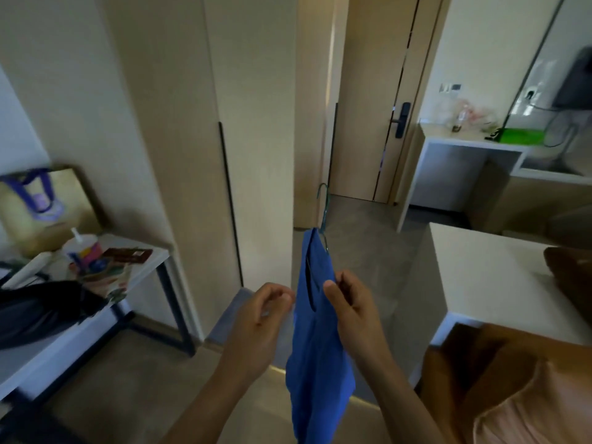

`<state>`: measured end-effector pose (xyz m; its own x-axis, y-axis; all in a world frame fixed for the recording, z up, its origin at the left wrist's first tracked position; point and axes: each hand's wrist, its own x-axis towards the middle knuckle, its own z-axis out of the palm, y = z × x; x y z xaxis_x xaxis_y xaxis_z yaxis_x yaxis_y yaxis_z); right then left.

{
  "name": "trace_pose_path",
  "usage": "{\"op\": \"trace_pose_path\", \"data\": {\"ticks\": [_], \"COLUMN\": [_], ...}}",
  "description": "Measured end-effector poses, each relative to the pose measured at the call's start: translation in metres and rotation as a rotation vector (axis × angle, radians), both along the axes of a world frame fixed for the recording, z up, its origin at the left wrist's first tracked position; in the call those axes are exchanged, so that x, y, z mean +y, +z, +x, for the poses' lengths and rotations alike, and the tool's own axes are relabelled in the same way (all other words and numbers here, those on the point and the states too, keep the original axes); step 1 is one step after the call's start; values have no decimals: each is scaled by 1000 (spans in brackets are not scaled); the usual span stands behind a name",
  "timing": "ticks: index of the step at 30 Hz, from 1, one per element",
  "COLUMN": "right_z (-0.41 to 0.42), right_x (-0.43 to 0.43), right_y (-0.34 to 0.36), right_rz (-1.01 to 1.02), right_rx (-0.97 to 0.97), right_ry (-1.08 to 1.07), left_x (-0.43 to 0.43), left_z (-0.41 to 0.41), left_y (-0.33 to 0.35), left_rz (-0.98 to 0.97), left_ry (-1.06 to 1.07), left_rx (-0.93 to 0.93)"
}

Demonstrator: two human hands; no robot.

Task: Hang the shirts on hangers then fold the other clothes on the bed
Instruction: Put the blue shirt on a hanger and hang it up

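A long blue fabric shirt [315,347] hangs edge-on between the two grips, its top carried above them on a thin teal hanger [326,206]. The right grip [349,304] is clamped on the shirt's edge, thumb and fingers pinching the cloth. The left grip [264,312], fingers curled, sits against the shirt's other side; whether it holds cloth cannot be told.

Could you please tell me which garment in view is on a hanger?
The blue shirt, its teal hanger hook showing above it; the peach garment at lower right has none.
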<state>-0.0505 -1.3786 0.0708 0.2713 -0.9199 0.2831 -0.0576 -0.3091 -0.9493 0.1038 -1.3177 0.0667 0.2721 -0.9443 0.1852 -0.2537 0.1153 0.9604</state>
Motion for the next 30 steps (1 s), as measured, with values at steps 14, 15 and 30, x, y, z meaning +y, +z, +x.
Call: {"op": "trace_pose_path", "data": {"ticks": [14,15,30], "right_z": [39,42,81], "right_x": [-352,-376,-758], "right_y": [25,24,43], "right_rz": [-59,-56,-87], "right_rx": [54,59,136], "right_ry": [-189,-195,-117], "left_x": [-368,-395,-765], "left_z": [47,52,82], "left_y": [8,8,34], "left_rz": [-62,-61,-21], "left_ry": [-201,-207,-48], "left_rx": [92,100,140]}}
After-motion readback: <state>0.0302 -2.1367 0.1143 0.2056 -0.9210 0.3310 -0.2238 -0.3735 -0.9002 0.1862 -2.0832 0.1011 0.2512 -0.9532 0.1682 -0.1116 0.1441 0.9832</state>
